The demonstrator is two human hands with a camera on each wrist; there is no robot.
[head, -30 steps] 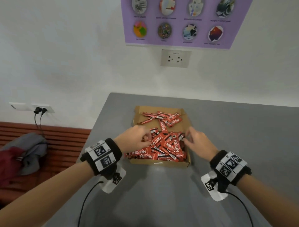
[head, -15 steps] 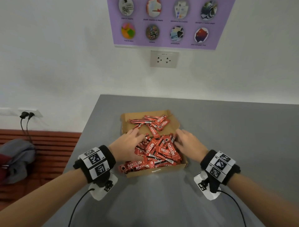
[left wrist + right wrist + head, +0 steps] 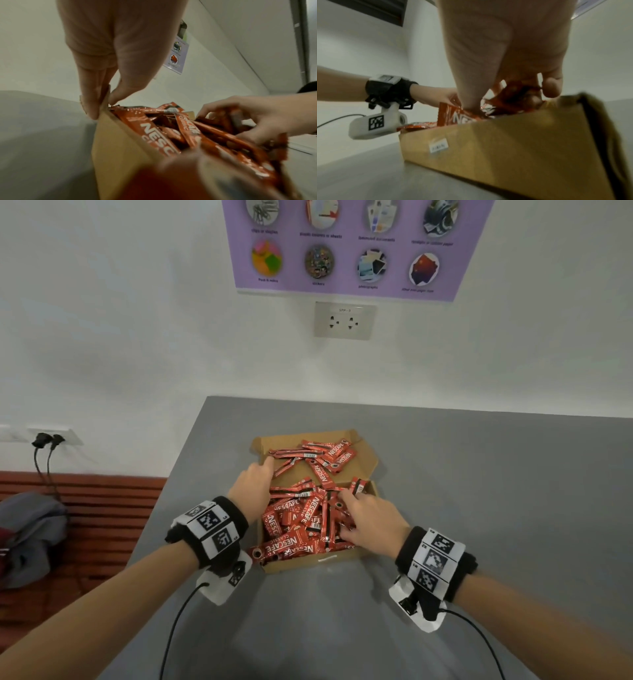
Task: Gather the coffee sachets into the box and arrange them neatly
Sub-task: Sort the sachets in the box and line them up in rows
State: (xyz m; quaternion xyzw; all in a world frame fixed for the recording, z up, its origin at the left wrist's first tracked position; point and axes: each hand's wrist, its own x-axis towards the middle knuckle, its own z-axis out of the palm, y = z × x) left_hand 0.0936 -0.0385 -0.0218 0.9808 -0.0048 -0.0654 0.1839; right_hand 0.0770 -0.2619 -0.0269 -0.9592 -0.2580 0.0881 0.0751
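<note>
An open brown cardboard box (image 3: 308,565) sits on the grey table (image 3: 479,491), full of jumbled red coffee sachets (image 3: 298,518). A looser group of sachets (image 3: 318,457) lies at the far end. One sachet (image 3: 260,553) pokes over the near left corner. My left hand (image 3: 257,477) is at the box's left wall; the left wrist view shows thumb and finger (image 3: 104,102) pinching that wall's (image 3: 116,155) top edge. My right hand (image 3: 363,515) is in the pile's right side, its fingers (image 3: 513,92) curled round several sachets (image 3: 453,116).
The table's far edge meets a white wall with a socket plate (image 3: 344,320) and a purple poster (image 3: 342,248). To the left, below table level, a wooden bench (image 3: 102,508) carries bundled clothing (image 3: 30,529). Cables (image 3: 178,621) trail from both wrist cameras.
My left hand left the sachet pile and took hold of the box's left wall farther back. My right hand pushed deeper into the pile and curled round sachets.
</note>
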